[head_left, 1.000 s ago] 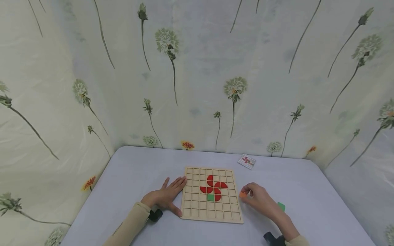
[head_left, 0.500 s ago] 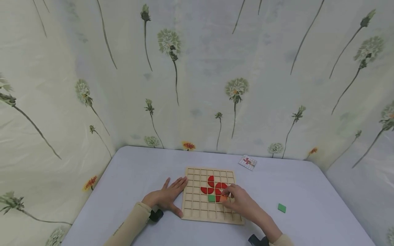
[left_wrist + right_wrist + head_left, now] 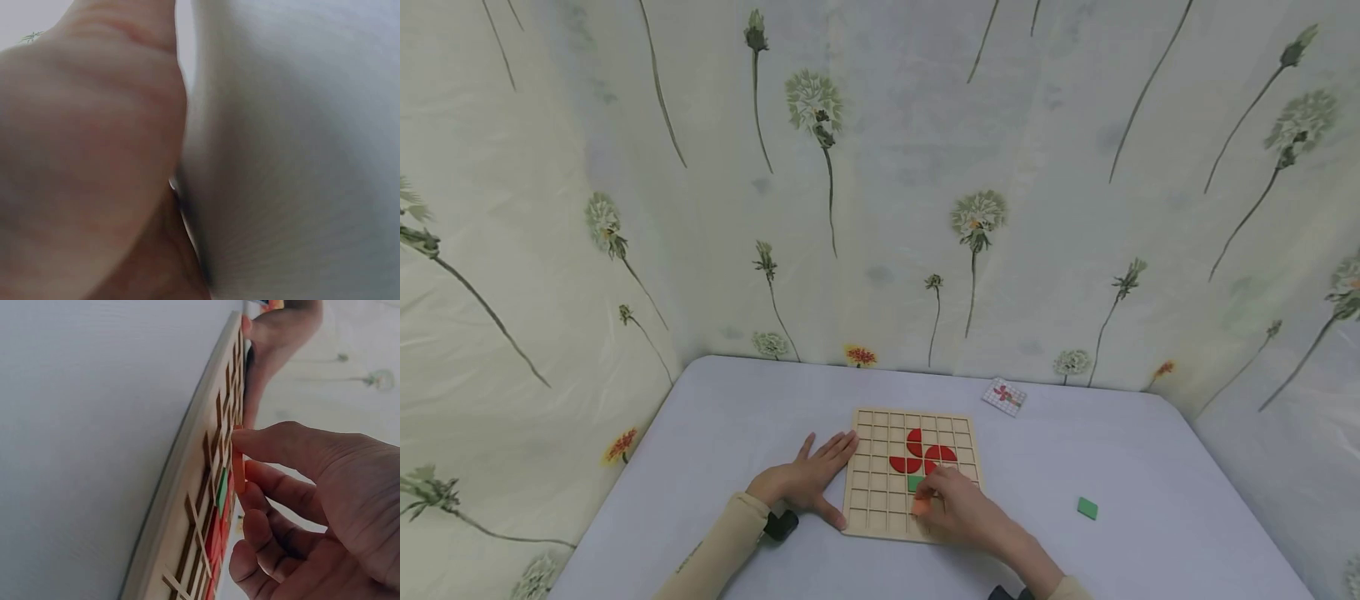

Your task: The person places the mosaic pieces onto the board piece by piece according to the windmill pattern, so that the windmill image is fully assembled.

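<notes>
A wooden grid board (image 3: pixel 880 508) lies on the table, holding several red curved pieces (image 3: pixel 905 464) in a pinwheel and a green square tile (image 3: pixel 915 483) below them. My right hand (image 3: pixel 962 507) pinches an orange tile (image 3: pixel 239 464) between thumb and fingers over the board's lower part, partly covering the red pieces. In the right wrist view the orange tile stands on edge close to the grid. With fingers spread, my left hand (image 3: pixel 805 479) rests against the board's left edge, thumb at the lower left corner. The left wrist view is mostly blurred palm.
A second green tile (image 3: pixel 1087 508) lies on the table (image 3: pixel 1150 467) to the right. A small pattern card (image 3: pixel 1004 397) with a red pinwheel lies behind the board, at its right. A flowered curtain (image 3: pixel 880 208) surrounds the table's back and sides.
My right hand has carried the orange tile leftward from beside the board to over its lower middle. The green tile at right has come fully into view. My left hand stays put.
</notes>
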The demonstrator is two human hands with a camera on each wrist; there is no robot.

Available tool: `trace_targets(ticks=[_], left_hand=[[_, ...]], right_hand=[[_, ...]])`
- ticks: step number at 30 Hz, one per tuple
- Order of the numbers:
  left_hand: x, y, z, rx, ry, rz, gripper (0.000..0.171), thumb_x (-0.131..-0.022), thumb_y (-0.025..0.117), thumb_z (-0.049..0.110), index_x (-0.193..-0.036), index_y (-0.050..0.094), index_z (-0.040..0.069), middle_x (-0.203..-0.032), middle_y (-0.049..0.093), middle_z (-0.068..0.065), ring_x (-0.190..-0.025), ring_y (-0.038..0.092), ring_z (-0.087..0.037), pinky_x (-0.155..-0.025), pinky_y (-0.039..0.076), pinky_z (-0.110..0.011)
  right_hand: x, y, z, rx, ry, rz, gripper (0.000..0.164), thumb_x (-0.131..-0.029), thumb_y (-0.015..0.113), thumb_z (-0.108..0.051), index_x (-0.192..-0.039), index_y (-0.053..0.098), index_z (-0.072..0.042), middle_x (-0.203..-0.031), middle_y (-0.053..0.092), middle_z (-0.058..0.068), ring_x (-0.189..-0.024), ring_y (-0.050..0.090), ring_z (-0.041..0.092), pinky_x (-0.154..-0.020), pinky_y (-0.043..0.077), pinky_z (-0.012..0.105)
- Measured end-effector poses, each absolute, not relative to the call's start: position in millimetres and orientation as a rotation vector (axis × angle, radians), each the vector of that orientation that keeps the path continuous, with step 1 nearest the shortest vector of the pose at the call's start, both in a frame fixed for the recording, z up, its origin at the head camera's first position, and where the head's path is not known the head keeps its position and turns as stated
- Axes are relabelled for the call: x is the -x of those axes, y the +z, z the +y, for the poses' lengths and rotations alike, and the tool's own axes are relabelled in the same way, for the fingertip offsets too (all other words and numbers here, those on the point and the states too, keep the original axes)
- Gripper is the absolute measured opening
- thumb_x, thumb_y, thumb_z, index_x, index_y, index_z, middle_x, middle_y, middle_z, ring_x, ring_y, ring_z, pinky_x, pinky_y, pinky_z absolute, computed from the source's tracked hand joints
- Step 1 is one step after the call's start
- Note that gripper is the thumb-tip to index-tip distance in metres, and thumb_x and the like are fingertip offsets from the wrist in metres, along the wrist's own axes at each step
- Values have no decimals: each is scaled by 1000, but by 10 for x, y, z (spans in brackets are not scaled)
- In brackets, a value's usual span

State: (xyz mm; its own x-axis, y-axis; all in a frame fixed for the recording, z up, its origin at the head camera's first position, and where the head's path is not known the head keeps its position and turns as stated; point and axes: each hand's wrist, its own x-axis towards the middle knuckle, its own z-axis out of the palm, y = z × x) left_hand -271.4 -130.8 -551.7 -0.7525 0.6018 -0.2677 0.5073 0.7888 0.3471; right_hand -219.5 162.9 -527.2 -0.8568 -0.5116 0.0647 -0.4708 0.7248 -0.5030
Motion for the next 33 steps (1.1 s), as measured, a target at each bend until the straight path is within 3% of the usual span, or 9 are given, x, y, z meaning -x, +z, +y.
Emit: trace_targets(ticks=[5,22,33], left_hand=[[2725,-5519,-1310,-842,353,2607,130,-64,71,71,-157,-1,15,-164,-7,0,-151,-7,-22,-117,-8,-58],[2722,-5520,-1317,-837,355,2607,130,-64,71,72,-157,-1,15,-164,-7,0,-152,-6,-22,-117,-8,-58],[2728,-5498,-1311,-836,353,2601,130,-65,71,72,-156,-2,15,-164,-7,0,-151,-7,-22,-117,-9,-58]], right_hand=[[2199,-5310,1598,822,-783,2820,13,-79,73,-15,-91,69,-18,-89,56,-9,-80,48,8,-68,44,22],[2271,-5367,1628,782,-808,2802,10,-85,73,-20,-94,70,-17,-90,56,-9,-79,49,5,-69,47,23],[2253,-5356,1595,850,-810,2708,17,-78,73,-14,-94,68,-17,-82,57,-10,-69,47,3,-59,43,18]])
